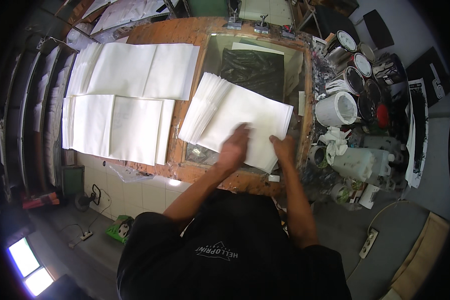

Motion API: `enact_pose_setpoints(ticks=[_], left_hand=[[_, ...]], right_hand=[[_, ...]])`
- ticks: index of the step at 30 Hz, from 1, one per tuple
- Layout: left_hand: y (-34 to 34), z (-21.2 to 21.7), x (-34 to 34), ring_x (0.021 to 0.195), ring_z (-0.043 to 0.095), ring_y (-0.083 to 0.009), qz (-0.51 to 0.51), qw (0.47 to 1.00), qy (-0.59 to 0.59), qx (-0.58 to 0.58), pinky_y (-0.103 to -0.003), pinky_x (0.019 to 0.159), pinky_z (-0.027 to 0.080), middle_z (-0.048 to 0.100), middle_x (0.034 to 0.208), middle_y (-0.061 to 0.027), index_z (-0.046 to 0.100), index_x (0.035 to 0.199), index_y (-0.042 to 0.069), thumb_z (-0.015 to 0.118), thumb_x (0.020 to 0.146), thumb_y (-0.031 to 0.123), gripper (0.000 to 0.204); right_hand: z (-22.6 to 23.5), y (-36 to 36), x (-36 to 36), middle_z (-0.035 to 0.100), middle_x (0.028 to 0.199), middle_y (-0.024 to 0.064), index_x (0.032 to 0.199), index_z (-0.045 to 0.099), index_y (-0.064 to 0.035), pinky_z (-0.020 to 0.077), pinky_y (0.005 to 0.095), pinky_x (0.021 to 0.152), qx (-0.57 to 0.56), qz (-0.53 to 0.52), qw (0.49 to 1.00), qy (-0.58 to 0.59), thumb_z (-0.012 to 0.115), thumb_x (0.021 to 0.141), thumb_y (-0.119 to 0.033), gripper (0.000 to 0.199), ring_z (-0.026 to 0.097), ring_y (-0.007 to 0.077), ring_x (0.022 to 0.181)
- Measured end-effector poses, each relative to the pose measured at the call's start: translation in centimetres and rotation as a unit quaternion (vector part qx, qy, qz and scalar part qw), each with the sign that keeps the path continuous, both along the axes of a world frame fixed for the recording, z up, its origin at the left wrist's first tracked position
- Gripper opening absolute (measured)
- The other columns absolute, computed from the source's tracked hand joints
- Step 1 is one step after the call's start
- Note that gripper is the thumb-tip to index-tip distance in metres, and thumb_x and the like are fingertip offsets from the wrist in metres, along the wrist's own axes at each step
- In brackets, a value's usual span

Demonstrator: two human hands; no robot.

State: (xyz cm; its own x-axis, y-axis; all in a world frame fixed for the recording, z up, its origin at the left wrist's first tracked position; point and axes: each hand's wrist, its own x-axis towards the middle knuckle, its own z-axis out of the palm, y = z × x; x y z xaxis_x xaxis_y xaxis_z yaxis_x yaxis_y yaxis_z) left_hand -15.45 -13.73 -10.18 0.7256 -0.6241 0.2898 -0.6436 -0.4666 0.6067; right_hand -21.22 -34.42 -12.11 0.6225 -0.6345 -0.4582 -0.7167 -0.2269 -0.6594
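Note:
A fanned stack of white paper sheets [245,107] lies at a slant over the glass panel [212,52] set in the wooden table. My left hand [235,147] is over the stack's near part, its fingers smeared by motion, so I cannot tell how they are bent. At the stack's right edge, my right hand [283,148] grips the sheets, thumb on top; its other fingers are mostly hidden. Beyond the stack, a crumpled black plastic sheet [252,70] shows. Two more fanned rows of white sheets lie to the left, a far row [122,70] and a near row [135,125].
Metal hinge clamps [261,24] line the table's far edge. Paint cans [352,80], a white bucket [336,109] and a translucent jerrycan [357,162] crowd the right side. A rack [40,110] with papers stands at left. A power strip [368,243] lies at lower right.

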Motion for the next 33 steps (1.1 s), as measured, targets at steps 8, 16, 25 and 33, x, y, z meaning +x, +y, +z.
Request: enact_pose_setpoints(ticks=[8,16,25,33], left_hand=[[-4.1,-3.4,9.8,0.154,0.021,-0.0371,0.000,0.990,-0.042,0.138,-0.048,0.126,0.018,0.028,0.164,-0.0218,0.026,0.159,0.002,0.046,0.105,0.030,0.064],[1.5,-5.4,12.5,0.145,0.036,-0.0417,0.019,0.967,-0.128,0.221,-0.045,0.122,0.032,0.036,0.157,-0.0278,0.042,0.148,-0.009,0.053,0.089,0.003,0.061],[6.5,2.1,9.3,0.137,0.042,-0.0431,0.340,0.898,0.137,0.245,-0.054,0.113,0.033,0.041,0.146,-0.0304,0.023,0.151,-0.008,0.092,0.064,0.036,0.120],[8.1,-0.5,12.7,0.130,0.051,-0.0461,0.280,0.907,0.230,0.214,-0.045,0.108,0.045,0.052,0.137,-0.0330,0.026,0.148,-0.012,0.097,0.055,0.043,0.129]], right_hand=[[1.0,-0.1,-0.3,0.074,0.102,0.0241,0.104,0.075,0.0007,0.0546,0.0456,0.089,0.017,0.008,1.000,0.023,0.074,0.081,-0.029,0.038,0.072,0.0409,0.100],[0.3,0.8,-0.1,0.073,0.097,0.0282,0.100,0.074,0.0052,0.0557,0.0463,0.085,0.037,-0.018,0.999,-0.023,0.077,0.077,-0.025,0.038,0.072,0.0430,0.094],[0.1,-0.3,0.0,0.068,0.120,0.0285,0.121,0.065,0.0053,0.0498,0.0482,0.100,0.024,0.034,0.997,0.070,0.073,0.085,-0.034,0.054,0.066,0.0411,0.114],[-0.4,-1.1,0.0,0.072,0.104,0.0287,0.106,0.067,0.0144,0.0540,0.0451,0.084,0.042,0.035,0.998,-0.027,0.083,0.081,-0.028,0.052,0.071,0.0412,0.094]])
